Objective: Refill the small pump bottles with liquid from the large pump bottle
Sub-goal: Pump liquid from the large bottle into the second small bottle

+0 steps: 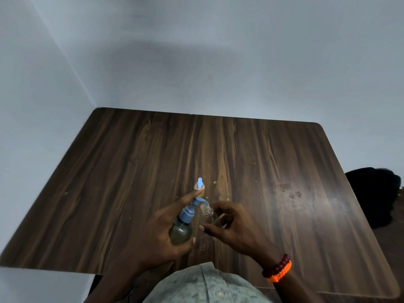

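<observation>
Head view: my left hand (160, 230) grips the large pump bottle (183, 224) (index finger on its pump), spout at the uncapped small bottle (207, 213), apparently clear, pinched in my right hand (231, 226).

The large pump bottle (181, 230) is a translucent, greyish one with murky liquid inside and a light blue pump top, sitting in the left hand's (161, 228) grip, tilted so the spout leans over toward the right. Index finger's up on the pump head. Right under that spout is a small clear bottle (208, 213), cap off, open neck angled up toward the nozzle, pinched in the right hand (231, 228). Looks pretty much empty. Just past the left fingertip, another small pump bottle (200, 187) stands upright on the table (273, 162), blue pump on, yellowish liquid inside.
</observation>
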Motion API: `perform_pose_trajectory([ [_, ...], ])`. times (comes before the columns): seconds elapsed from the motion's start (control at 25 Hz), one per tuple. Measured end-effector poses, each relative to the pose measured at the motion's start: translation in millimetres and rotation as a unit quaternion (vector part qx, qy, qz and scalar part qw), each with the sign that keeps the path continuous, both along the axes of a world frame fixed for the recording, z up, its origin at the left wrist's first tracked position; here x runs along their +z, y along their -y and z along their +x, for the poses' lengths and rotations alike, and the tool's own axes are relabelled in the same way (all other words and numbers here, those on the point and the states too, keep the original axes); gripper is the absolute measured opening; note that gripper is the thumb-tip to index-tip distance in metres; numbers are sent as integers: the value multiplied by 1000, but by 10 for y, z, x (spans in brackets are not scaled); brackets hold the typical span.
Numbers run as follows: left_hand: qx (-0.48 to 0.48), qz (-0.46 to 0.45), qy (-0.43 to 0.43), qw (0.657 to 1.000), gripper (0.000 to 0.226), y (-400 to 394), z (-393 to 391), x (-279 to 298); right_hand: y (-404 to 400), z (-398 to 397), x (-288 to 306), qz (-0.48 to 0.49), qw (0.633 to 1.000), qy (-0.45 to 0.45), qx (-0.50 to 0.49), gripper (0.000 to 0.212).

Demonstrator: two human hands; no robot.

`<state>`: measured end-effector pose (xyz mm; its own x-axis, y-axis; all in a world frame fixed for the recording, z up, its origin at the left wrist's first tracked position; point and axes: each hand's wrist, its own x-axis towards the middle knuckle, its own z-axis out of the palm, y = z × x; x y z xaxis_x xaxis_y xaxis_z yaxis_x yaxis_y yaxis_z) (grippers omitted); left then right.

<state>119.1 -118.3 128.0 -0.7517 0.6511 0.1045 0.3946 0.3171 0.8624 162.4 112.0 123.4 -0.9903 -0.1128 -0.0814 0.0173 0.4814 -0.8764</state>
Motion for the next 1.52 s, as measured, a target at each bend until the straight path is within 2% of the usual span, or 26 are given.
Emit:
perform_pose_trajectory([
  [0.44,13,-23,-18,999,89,67,-19,16,14,-8,11,-35,999,-20,-7,26],
  [0.64,17,-30,-42,999,75,8,-14,8,34,-25,8,-22,999,-40,5,28],
  [0.88,8,-36,-40,999,87,-2,-13,54,-7,-75,21,-38,998,-39,-14,33],
  [1.08,19,-48,-55,997,68,5,-15,144,28,-60,-19,-44,998,-49,2,30],
  [1.32,-3,-58,-40,997,92,18,-41,143,10,-94,-8,-56,997,-42,-14,32],
  [1.52,-2,-60,-45,997,68,21,-31,192,9,-74,-10,-44,997,-58,8,29],
])
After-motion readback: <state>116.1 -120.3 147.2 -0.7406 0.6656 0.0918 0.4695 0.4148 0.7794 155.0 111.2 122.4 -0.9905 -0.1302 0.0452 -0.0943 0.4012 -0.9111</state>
